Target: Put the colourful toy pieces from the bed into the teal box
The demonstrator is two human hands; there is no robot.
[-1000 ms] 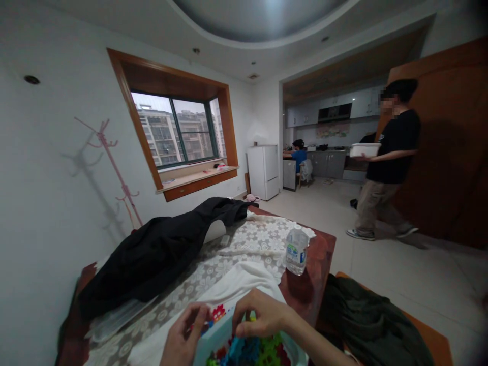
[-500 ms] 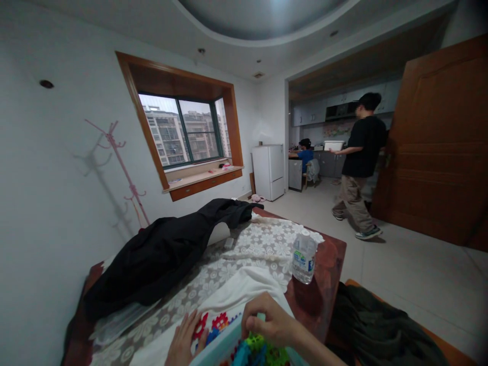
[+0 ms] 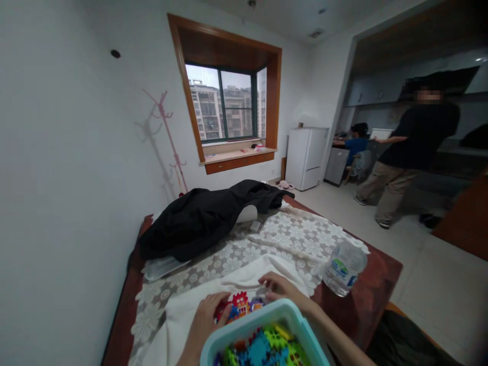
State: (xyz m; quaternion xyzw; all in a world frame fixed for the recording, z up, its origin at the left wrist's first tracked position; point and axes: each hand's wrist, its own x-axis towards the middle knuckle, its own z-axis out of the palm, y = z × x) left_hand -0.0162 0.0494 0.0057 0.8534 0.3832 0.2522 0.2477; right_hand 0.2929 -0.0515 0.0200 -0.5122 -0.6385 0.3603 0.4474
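A light teal bin (image 3: 256, 319) full of green, blue and yellow plastic building pieces (image 3: 269, 348) stands at the bottom of the view. Beyond its far rim, red and blue interlocking pieces (image 3: 240, 304) and a purple piece (image 3: 256, 305) lie on a white cloth (image 3: 190, 307). My left hand (image 3: 208, 317) rests beside the red pieces, fingers apart and touching or nearly touching them; I see no piece gripped. My right hand (image 3: 280, 287) is past the bin's far right side, near the purple piece, with its fingers loosely stretched and no piece visible in them.
A large clear water bottle (image 3: 343, 269) stands on the table's right part. A black garment (image 3: 206, 216) lies across the far left over a floral lace tablecloth (image 3: 305, 234). A person (image 3: 423, 137) stands by the kitchen area; another person (image 3: 356, 147) sits there.
My right hand has come out of the bin to the pieces beyond it. My left hand stays by the red pieces. The view has turned, showing more of the bin; the standing person has turned.
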